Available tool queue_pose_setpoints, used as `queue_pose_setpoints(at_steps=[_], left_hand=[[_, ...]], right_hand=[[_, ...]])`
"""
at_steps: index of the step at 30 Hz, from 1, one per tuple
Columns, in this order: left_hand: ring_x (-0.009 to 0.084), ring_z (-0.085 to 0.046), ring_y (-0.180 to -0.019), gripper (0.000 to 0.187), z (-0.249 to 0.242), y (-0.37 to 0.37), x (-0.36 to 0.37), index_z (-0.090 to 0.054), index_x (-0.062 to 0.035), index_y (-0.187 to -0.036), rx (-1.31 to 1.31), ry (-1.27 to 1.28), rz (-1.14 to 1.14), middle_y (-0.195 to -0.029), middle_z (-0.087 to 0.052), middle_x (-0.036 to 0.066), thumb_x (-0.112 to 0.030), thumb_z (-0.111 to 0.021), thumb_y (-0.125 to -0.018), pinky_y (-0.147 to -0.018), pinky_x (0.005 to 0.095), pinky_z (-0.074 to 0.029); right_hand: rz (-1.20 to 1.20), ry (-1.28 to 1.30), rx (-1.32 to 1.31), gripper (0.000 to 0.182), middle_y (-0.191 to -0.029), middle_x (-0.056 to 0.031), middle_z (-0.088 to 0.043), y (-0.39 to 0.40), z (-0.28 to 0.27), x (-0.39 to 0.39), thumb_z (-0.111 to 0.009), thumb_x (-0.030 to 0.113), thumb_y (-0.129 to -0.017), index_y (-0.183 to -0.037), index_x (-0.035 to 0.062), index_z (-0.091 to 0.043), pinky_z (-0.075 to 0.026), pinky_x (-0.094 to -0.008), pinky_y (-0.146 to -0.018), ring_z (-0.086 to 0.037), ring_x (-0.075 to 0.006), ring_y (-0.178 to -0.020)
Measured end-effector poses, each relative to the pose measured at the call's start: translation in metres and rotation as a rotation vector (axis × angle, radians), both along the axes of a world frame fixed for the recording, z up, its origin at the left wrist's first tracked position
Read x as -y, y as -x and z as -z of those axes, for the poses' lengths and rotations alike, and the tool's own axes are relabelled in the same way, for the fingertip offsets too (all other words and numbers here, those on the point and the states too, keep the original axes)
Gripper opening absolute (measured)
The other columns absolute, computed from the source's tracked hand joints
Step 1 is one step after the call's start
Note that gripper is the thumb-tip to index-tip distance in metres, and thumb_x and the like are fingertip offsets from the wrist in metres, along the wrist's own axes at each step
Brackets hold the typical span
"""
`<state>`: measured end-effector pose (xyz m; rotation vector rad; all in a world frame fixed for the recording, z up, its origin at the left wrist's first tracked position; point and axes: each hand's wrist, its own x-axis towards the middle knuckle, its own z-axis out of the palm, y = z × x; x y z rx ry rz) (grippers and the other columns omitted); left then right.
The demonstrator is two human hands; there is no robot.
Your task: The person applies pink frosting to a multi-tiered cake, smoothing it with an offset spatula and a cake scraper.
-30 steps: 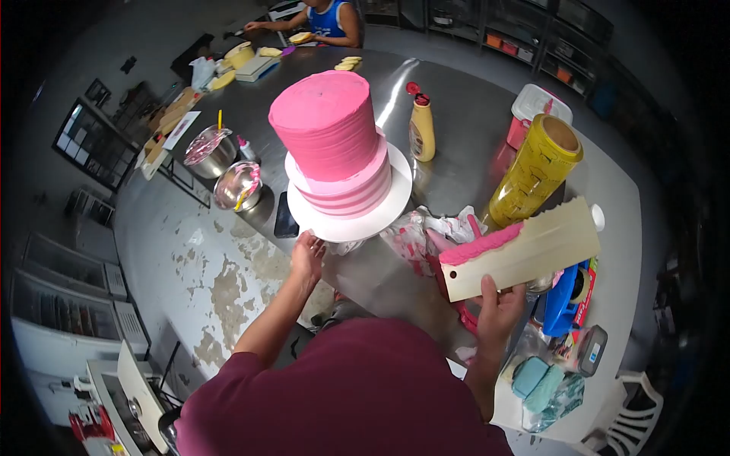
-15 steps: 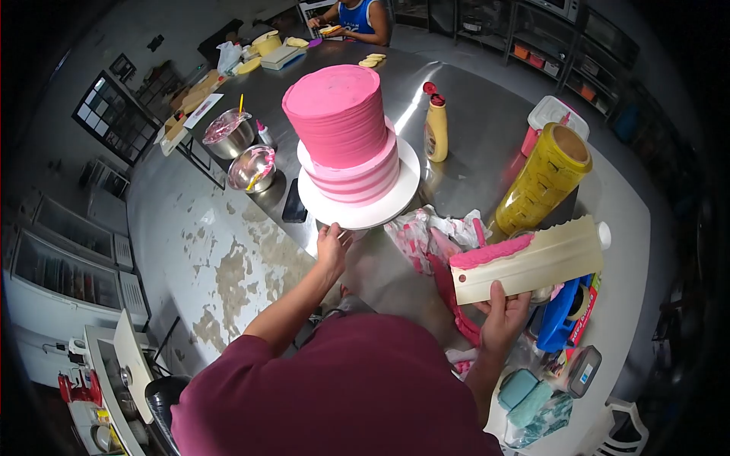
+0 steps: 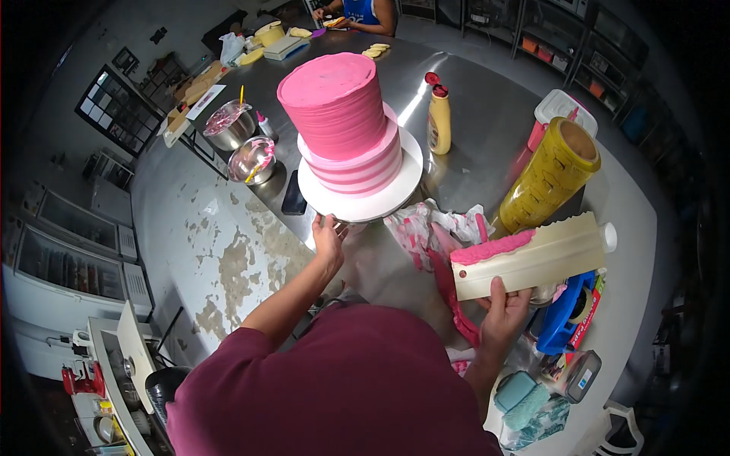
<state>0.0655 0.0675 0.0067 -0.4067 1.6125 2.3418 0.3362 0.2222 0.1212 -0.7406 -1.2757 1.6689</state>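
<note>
A tall two-tier cake [image 3: 334,114] stands upright on a white round cake board [image 3: 411,171]; the top tier is solid pink, the lower one striped in pinks. Beneath the board, a turntable [image 3: 374,220] shows only as a thin dark rim. At the near edge, my left hand [image 3: 328,239] has its fingers curled on that rim. My right hand [image 3: 508,308] grips a wide cream-coloured cake scraper [image 3: 547,258], thumb in front. Pink frosting [image 3: 493,249] is piled along its upper left edge, and its other end has a wavy edge. The scraper is apart from the cake.
Two metal bowls [image 3: 255,161] with pink residue and a phone [image 3: 294,194] lie left of the cake. On the right are a yellow bottle [image 3: 439,121], a plastic wrap roll [image 3: 551,175] and smeared plastic piping bags [image 3: 414,232]. A person in blue [image 3: 365,14] works at the far end.
The view has shifted slightly, so the cake appears a little higher. Both hands keep their holds, and the scraper stays apart from the cake.
</note>
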Motion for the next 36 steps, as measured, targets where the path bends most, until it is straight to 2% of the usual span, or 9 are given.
queue_pose_setpoints(at_steps=[12, 18, 21, 27, 30, 36], left_hand=[[0.0255, -0.055, -0.086, 0.057, 0.0, -0.007, -0.008, -0.012, -0.0121, -0.131, -0.022, 0.039, -0.007, -0.113, -0.044, 0.013, -0.012, -0.047, -0.085, -0.072, 0.0361, -0.046], [0.025, -0.055, -0.085, 0.058, -0.003, -0.01, -0.009, -0.011, -0.0137, -0.131, -0.014, 0.059, -0.008, -0.112, -0.044, 0.012, -0.014, -0.047, -0.086, -0.073, 0.0357, -0.045], [0.0287, -0.057, -0.083, 0.059, 0.001, -0.007, -0.007, -0.011, -0.0107, -0.13, -0.048, 0.061, -0.014, -0.103, -0.047, 0.015, -0.009, -0.048, -0.084, -0.073, 0.0407, -0.049], [0.0256, -0.057, -0.08, 0.055, 0.002, -0.006, -0.006, -0.015, -0.0124, -0.128, -0.061, 0.071, -0.017, -0.099, -0.05, 0.012, -0.01, -0.048, -0.084, -0.07, 0.0383, -0.049], [0.0206, -0.055, -0.079, 0.055, 0.001, -0.007, -0.006, -0.014, -0.0146, -0.13, -0.054, 0.094, -0.001, -0.105, -0.047, 0.011, -0.014, -0.047, -0.086, -0.067, 0.0322, -0.045], [0.0191, -0.055, -0.075, 0.053, -0.004, -0.008, -0.005, -0.016, -0.014, -0.129, -0.053, 0.114, -0.01, -0.102, -0.049, 0.011, -0.013, -0.047, -0.086, -0.064, 0.0312, -0.046]], right_hand=[[-0.056, 0.061, -0.04, 0.036, -0.102, -0.0165, -0.052, -0.005, 0.006, -0.009, -0.047, 0.001, -0.083, -0.116, -0.0037, -0.032, -0.055, -0.0282, -0.063, -0.057, -0.0184, -0.083], [-0.057, 0.049, -0.04, 0.035, -0.102, -0.0159, -0.052, -0.003, 0.012, -0.012, -0.046, 0.001, -0.084, -0.116, -0.0031, -0.034, -0.055, -0.0283, -0.061, -0.058, -0.0188, -0.083], [-0.043, 0.033, -0.056, 0.032, -0.101, -0.014, -0.054, -0.001, 0.013, -0.011, -0.046, 0.002, -0.083, -0.114, -0.0015, -0.037, -0.055, -0.0282, -0.058, -0.059, -0.0186, -0.082], [-0.06, 0.027, -0.046, 0.032, -0.102, -0.0144, -0.053, -0.003, 0.015, -0.011, -0.045, 0.001, -0.084, -0.114, -0.0019, -0.037, -0.056, -0.0287, -0.059, -0.059, -0.0187, -0.083], [-0.064, 0.017, -0.054, 0.032, -0.102, -0.0144, -0.053, -0.003, 0.018, -0.011, -0.046, 0.001, -0.084, -0.115, -0.002, -0.037, -0.056, -0.0287, -0.059, -0.058, -0.0186, -0.083], [-0.063, 0.018, -0.06, 0.034, -0.101, -0.0141, -0.054, -0.001, 0.016, -0.01, -0.046, 0.001, -0.084, -0.116, -0.0019, -0.036, -0.056, -0.0282, -0.059, -0.059, -0.0184, -0.082]])
